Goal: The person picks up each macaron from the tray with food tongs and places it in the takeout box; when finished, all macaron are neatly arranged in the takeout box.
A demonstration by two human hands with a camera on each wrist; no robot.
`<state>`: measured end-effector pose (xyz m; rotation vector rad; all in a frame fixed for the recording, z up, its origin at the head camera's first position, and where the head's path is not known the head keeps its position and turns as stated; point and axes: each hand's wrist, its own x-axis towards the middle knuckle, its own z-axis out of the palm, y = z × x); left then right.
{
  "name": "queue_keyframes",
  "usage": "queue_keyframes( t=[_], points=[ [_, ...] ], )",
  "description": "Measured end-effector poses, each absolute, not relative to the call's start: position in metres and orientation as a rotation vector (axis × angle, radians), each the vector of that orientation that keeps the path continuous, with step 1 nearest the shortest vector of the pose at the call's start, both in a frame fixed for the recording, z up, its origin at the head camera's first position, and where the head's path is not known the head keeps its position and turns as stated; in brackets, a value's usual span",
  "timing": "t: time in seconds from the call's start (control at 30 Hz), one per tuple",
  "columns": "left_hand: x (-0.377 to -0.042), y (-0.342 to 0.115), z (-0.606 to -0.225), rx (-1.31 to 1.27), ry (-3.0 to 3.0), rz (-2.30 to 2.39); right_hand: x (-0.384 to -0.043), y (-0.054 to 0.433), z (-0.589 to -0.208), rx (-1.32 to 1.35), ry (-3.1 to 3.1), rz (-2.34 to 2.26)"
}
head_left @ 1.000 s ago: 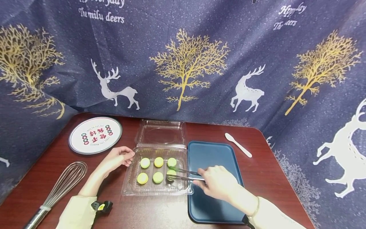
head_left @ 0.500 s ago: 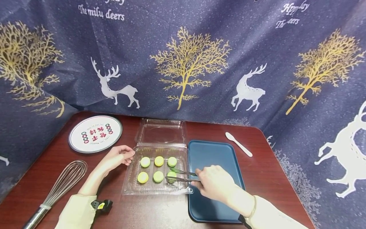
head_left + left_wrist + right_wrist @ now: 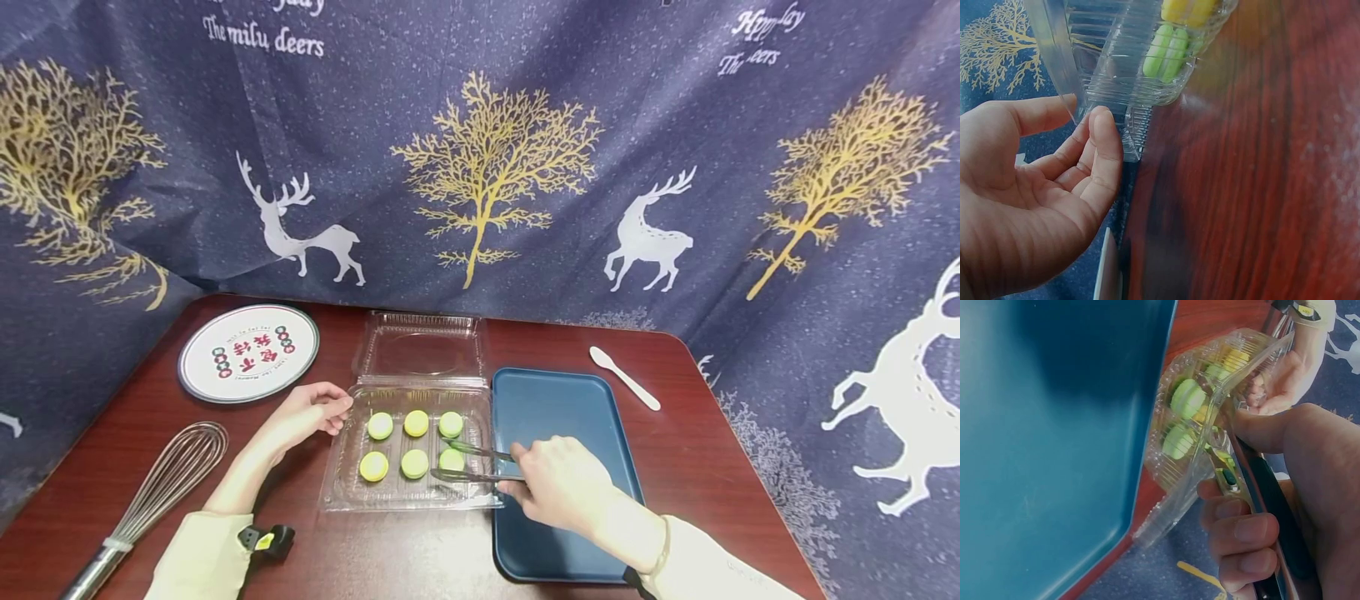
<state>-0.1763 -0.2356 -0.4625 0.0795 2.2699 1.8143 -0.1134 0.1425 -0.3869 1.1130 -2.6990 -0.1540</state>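
A clear plastic clamshell box (image 3: 341, 487) lies with its lid (image 3: 423, 348) folded back, holding several green and yellow macarons in two rows. At the box's left rim is my left hand (image 3: 309, 414), pinching the edge between thumb and fingers; the left wrist view shows this hand (image 3: 1041, 181) close up. My right hand (image 3: 562, 483) grips a pair of tongs (image 3: 480, 477) over the box's right side. The tong arms are spread, one on each side of the near-right green macaron (image 3: 452, 461). The right wrist view shows the hand (image 3: 1254, 531) around the tong handles.
A blue tray (image 3: 555, 400) lies right of the box, under my right hand. A white spoon (image 3: 626, 380) is beyond it. To the left are a whisk (image 3: 168, 483) and an oval plate (image 3: 206, 354). A printed cloth (image 3: 540, 250) hangs behind the table.
The tongs have moved slightly toward me, from crossing over the near-right macaron to straddling it. My right hand has shifted a little left. My left hand has stayed on the box rim.
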Motion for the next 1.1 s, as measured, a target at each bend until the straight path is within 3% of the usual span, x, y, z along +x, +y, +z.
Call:
queue_keyframes(
  t=[0.73, 1.1],
  points=[
    [-0.176, -0.235, -0.463, 0.067, 2.290, 1.800, -0.113, 0.152, -0.388, 1.025, -2.703, -0.134],
    [-0.175, -0.235, -0.461, 0.068, 2.289, 1.795, -0.125, 0.177, -0.388, 0.834, -2.644, 0.259]
  ],
)
